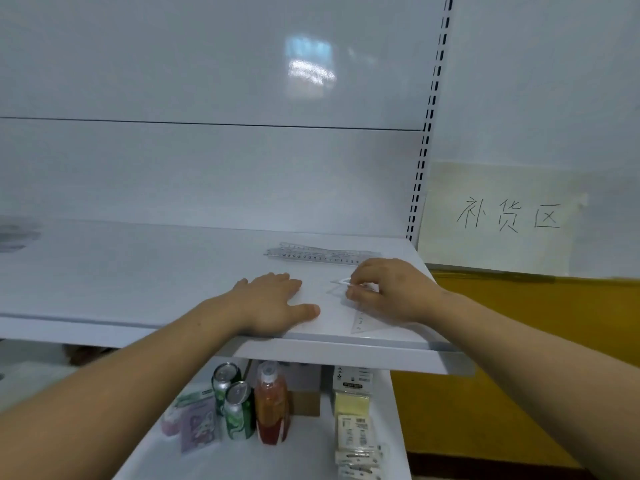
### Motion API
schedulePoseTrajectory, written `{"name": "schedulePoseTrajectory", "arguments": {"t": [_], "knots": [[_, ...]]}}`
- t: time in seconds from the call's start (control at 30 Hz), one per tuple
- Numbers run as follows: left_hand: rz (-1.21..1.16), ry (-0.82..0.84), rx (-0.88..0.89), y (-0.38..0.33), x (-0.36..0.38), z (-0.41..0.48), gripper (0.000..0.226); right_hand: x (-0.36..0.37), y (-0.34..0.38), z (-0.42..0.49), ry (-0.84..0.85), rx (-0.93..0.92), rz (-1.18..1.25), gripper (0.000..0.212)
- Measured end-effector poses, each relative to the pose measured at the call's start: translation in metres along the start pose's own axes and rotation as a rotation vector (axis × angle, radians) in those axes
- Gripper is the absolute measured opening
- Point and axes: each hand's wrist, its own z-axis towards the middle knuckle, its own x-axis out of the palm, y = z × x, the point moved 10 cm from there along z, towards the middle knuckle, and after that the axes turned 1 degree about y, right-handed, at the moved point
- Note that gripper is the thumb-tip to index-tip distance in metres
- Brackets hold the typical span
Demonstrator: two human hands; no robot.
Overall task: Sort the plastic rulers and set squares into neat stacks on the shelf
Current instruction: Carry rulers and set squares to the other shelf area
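Observation:
A few clear plastic rulers lie stacked lengthwise near the back right of the white shelf. In front of them, clear set squares lie flat near the shelf's front edge. My right hand rests on them, its fingertips pinching a set square's upper corner. My left hand lies flat on the shelf just left of the set squares, palm down, fingers apart, holding nothing.
On the lower shelf stand two green cans, an orange bottle, packets, a cardboard box and packaged stationery. A slotted upright bounds the shelf on the right. A paper sign hangs on the right wall.

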Motion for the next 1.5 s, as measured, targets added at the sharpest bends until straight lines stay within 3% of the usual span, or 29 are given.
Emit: {"name": "schedulePoseTrajectory", "arguments": {"t": [0.3, 0.43, 0.53, 0.63, 1.07, 1.33, 1.5], "knots": [[-0.007, -0.032, 0.001, 0.004, 0.008, -0.005, 0.077, 0.001, 0.004, -0.029, 0.126, -0.038, -0.012, 0.043], [-0.007, -0.045, 0.001, 0.002, 0.008, -0.008, 0.076, -0.001, -0.009, -0.034, 0.128, 0.039, 0.142, 0.036], [-0.012, -0.047, -0.002, 0.002, 0.008, -0.008, 0.075, 0.014, -0.02, -0.033, 0.307, 0.094, 0.118, 0.052], [-0.019, -0.047, -0.004, 0.003, 0.009, -0.008, 0.075, 0.025, -0.025, -0.033, 0.386, 0.1, 0.068, 0.053], [0.003, -0.122, -0.001, 0.0, 0.003, -0.013, 0.062, 0.008, -0.022, -0.044, 0.147, 0.135, -0.011, 0.06], [0.018, -0.083, -0.006, -0.002, 0.001, -0.013, 0.062, 0.005, -0.02, -0.046, 0.156, 0.177, -0.059, 0.052], [-0.054, -0.095, 0.021, 0.006, -0.01, -0.011, 0.064, 0.005, -0.007, -0.028, 0.22, 0.207, -0.106, 0.067]]}}
